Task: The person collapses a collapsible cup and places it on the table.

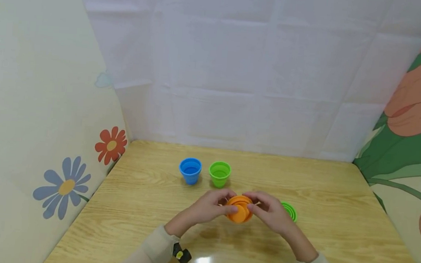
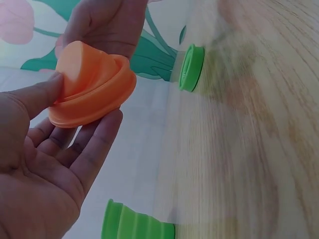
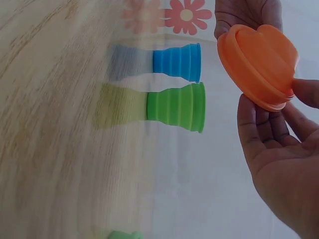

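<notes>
An orange collapsible cup (image 1: 240,213) is held above the table, its base toward me and its walls partly folded and skewed. My left hand (image 1: 210,206) grips its left side, thumb on the base side and fingers under the rim, as the left wrist view shows. On the opposite side my right hand (image 1: 271,214) pinches the same orange cup (image 3: 261,64) between thumb and fingers. Beyond the hands stand a blue cup (image 1: 191,171) and a green cup (image 1: 219,174), both extended and upright. A flattened green cup (image 1: 289,211) lies on the table, partly behind the right hand.
The wood-grain table (image 1: 135,207) reaches back to a white cloth (image 1: 215,66). Flower-patterned panels (image 1: 65,188) rise along the left and right sides. Light reflects off the table near its front edge.
</notes>
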`<state>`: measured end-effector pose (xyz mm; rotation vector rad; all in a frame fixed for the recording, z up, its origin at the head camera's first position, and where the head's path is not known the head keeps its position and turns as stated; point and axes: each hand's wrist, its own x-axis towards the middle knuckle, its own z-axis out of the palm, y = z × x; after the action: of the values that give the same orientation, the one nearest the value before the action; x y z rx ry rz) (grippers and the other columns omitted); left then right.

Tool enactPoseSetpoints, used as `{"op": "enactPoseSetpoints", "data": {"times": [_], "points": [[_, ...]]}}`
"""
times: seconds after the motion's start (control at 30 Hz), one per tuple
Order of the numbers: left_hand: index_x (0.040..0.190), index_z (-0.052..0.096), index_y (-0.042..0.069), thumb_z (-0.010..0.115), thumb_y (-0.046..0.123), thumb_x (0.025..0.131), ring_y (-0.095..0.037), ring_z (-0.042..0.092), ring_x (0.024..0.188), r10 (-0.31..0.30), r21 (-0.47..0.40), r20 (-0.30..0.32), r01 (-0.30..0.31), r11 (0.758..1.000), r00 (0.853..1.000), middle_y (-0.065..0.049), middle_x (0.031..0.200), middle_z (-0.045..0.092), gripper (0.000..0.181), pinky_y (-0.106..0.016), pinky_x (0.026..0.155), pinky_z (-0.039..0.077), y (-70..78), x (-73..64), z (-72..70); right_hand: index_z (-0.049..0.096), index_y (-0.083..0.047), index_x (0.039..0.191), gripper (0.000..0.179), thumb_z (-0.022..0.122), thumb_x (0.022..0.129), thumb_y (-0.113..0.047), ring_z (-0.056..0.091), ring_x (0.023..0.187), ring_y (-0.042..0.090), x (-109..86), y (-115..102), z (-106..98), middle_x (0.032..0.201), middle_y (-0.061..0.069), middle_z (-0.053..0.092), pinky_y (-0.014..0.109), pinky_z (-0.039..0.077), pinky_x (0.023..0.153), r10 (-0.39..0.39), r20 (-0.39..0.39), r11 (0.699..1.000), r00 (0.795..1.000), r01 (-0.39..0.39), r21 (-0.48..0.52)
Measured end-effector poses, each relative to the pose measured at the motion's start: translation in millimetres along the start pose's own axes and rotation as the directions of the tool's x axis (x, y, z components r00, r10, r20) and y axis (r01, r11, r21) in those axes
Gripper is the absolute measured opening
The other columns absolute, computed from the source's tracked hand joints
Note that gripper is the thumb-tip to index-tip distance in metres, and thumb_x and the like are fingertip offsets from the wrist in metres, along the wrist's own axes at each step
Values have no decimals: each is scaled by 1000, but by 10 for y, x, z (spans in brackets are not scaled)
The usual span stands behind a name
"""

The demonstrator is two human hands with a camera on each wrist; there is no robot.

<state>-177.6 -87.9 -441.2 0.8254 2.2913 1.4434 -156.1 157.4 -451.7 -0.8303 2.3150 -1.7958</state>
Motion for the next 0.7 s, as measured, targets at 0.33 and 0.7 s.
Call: {"op": "enactPoseSetpoints", "data": {"times": [0.33, 0.7], "points": [[126, 61, 3, 65, 23, 101, -15, 68, 92, -12, -144, -61, 3, 990, 998, -11, 111, 69, 33, -49, 82, 61, -16, -7, 17, 54, 4, 137, 38, 61, 101, -8, 61, 107, 12, -19, 44, 17, 121, 21, 62, 25, 54, 93, 40, -43, 997, 998, -37, 71], [122, 63, 1, 72, 18, 96, -16, 63, 85, -7, -105, -107, -4, 994, 994, -9, 104, 68, 32, -37, 75, 62, -44, 6, 19, 57, 2, 138, 38, 60, 102, -10, 62, 111, 11, 7, 40, 3, 127, 22, 62, 25, 56, 90, 36, -33, 998, 999, -34, 45]]}}
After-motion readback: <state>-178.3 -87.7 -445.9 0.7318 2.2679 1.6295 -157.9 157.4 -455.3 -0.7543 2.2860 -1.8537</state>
